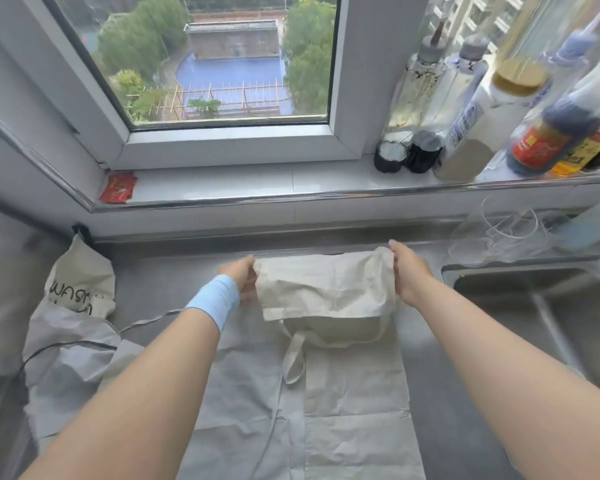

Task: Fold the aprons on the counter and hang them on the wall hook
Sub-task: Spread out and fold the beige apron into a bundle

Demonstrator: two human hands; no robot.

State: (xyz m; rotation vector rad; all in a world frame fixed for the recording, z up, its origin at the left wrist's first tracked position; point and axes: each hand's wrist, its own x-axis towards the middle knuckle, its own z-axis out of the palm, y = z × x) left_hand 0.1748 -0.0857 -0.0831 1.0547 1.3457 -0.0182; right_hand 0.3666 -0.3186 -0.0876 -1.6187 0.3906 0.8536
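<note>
A cream apron [329, 292] lies on the steel counter [160, 282] in front of me, its far end folded back over itself. My left hand [239, 275] grips the left corner of that folded part. At its right corner my right hand [407, 271] grips the fold too. A strap loop [293, 358] hangs out below the fold. The rest of the apron spreads flat towards me. A second apron [73, 327], grey-white with black lettering and a dark cord, lies crumpled at the left. A black hook [80, 230] sits on the wall above it.
A sink basin [534, 306] opens at the right. Several bottles [478, 109] stand on the window sill at the back right, and a red packet [118, 187] lies on its left end. Clear glassware [506, 233] stands behind the sink.
</note>
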